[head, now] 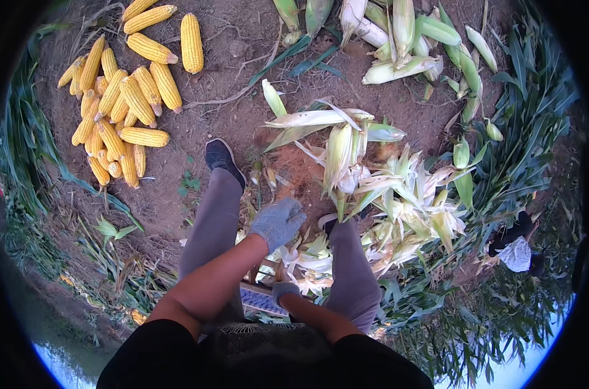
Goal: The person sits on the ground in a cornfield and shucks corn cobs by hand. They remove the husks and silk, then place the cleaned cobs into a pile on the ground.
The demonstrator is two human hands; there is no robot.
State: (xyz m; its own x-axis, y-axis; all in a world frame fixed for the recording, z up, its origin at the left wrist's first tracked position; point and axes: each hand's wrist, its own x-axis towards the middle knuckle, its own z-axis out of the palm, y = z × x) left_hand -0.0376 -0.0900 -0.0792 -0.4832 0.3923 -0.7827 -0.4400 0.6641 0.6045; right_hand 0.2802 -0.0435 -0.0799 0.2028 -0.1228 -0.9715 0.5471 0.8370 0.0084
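Observation:
My left hand, in a grey knitted glove, is held over the ground between my legs. Its fingers are bent and close together; whether anything is in them is hidden. My right hand, gloved too, is lower, at the wooden frame of a low seat with a blue woven top; its fingers are mostly hidden. Loose corn husks are heaped around my right foot, with brown corn silk just beyond my left hand. Husked yellow corn cobs lie piled at the upper left.
Unhusked corn ears lie on the soil at the upper right. My shoe stands between the cob pile and the silk. Cut green corn stalks border the right side. Another person is at the far right.

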